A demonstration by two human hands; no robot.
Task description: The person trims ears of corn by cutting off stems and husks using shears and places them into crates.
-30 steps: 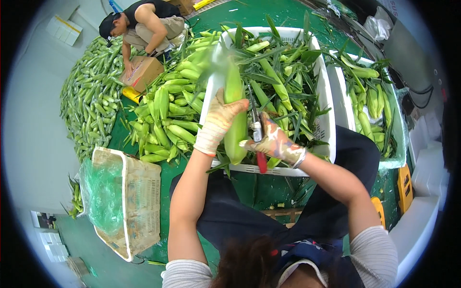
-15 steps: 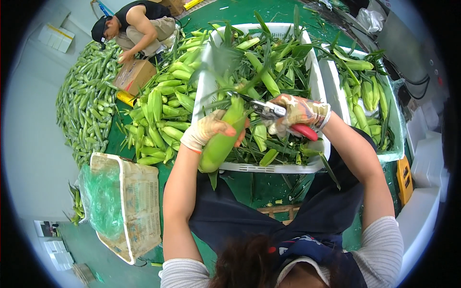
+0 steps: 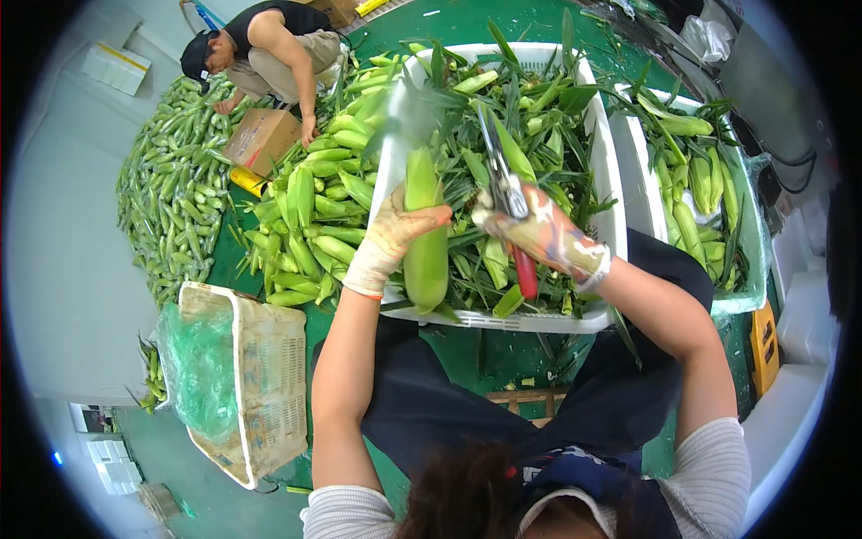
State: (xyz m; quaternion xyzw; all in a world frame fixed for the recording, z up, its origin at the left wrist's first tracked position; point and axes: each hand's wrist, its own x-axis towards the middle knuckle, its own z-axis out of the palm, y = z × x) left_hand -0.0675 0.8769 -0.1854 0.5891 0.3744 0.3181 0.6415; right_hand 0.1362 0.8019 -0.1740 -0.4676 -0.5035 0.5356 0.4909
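In the head view, my gloved left hand [image 3: 395, 235] is wrapped round an ear of corn [image 3: 426, 265] in its green husk, upright at the near left of a white crate [image 3: 614, 242]. The ear's upper end looks cut off flat. To its right, my right hand [image 3: 549, 232], in a patterned glove, grips red-handled pruning shears [image 3: 509, 193]. Their blades point away from me, apart from the ear; whether they are parted is hard to see. Beneath both hands the crate is heaped with husk leaves [image 3: 561, 135] and cut tops. A blurred green shape hovers above the ear.
Unbagged corn [image 3: 305, 202] is piled left of the crate, with wrapped ears [image 3: 175, 193] beyond. A co-worker [image 3: 278, 45] crouches there beside a cardboard box [image 3: 260, 142]. A lined basket [image 3: 274, 377] lies at near left. Another bin [image 3: 754, 242] of corn stands at right.
The shears have come off the ear's leafy top and swung to point away from me. The ear now stands straighter, its top leaves gone. The co-worker's arm has reached toward the unbagged corn.
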